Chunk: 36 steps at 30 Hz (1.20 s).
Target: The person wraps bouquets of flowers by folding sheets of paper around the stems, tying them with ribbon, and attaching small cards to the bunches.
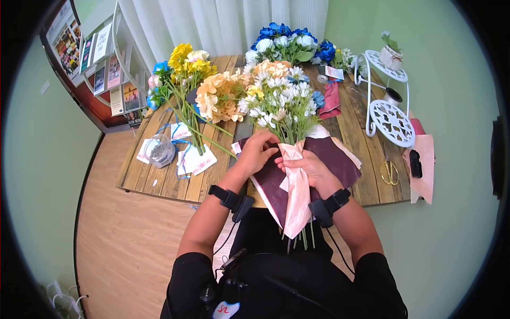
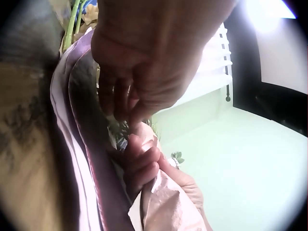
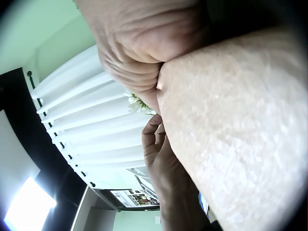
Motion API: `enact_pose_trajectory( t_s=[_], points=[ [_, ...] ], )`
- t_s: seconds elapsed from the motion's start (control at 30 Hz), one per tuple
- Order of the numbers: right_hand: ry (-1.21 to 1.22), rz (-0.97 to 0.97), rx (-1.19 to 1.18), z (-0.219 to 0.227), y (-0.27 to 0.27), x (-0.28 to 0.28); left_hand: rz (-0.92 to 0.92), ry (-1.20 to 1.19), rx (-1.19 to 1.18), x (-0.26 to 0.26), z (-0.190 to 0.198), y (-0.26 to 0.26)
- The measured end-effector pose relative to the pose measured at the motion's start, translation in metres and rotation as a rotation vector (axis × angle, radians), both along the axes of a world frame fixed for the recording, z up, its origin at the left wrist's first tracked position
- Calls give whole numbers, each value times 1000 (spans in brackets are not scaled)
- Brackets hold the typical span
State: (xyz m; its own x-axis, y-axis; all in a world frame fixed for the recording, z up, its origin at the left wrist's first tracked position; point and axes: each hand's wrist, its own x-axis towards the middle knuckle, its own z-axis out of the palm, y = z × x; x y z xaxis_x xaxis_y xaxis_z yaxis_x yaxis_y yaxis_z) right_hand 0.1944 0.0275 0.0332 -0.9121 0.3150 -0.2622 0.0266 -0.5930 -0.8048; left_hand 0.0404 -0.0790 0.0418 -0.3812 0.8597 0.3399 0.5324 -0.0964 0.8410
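My right hand [image 1: 312, 169] grips the stems of a bouquet of artificial flowers, its fingers and thumb around pale pink wrapping paper [image 1: 297, 204]. White daisy-like flowers [image 1: 279, 98] and peach blooms fan out above the grip, and cut stem ends show below the paper. At the paper's upper left edge is my left hand [image 1: 258, 153], its thumb and fingertips pinched together there. In the left wrist view, those fingertips meet just over the top of the pink paper [image 2: 168, 207]. Dark maroon wrapping sheets [image 1: 265, 183] lie under both hands. The pink paper hides much of the right wrist view.
Yellow flowers [image 1: 191, 64], a large peach bloom [image 1: 220, 98] and blue flowers [image 1: 276, 33] lie across the wooden table [image 1: 372, 183]. A clear jar [image 1: 159, 151] stands among cards at left. At right are gold-handled scissors [image 1: 389, 173] and a white tiered stand [image 1: 392, 122].
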Motion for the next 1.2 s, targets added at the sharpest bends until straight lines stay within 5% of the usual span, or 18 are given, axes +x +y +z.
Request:
enact_pose_trajectory(
  t_s=[0.13, 0.37, 0.77, 0.83, 0.87, 0.93, 0.97, 1.03, 1.1, 1.2],
  points=[
    [7, 13, 5, -2, 1, -1, -123, 314, 55, -7, 15, -1],
    [34, 16, 70, 0, -1, 0, -127, 517, -89, -11, 30, 5],
    [-28, 9, 105, 10, -7, 4, -185, 902, 109, -8, 27, 6],
    [-23, -3, 102, 7, -7, 3, 148, 721, -10, -2, 18, 3],
    [-17, -16, 98, 6, -6, 3, 150, 722, -11, 0, 16, 0],
    [-6, -24, 106, 6, -6, 2, 175, 132, -337, 2, 15, -4],
    [-1, -29, 113, 6, -7, 3, 181, 128, -339, 2, 14, -4],
    [30, -12, 126, 5, -6, 2, -141, -565, -484, 2, 10, -3],
    [69, -7, 159, 1, -6, 0, -270, -558, -426, 2, 5, -2],
    [53, 3, 194, 8, -6, 1, -222, -785, -318, 3, -4, 4]
  ],
)
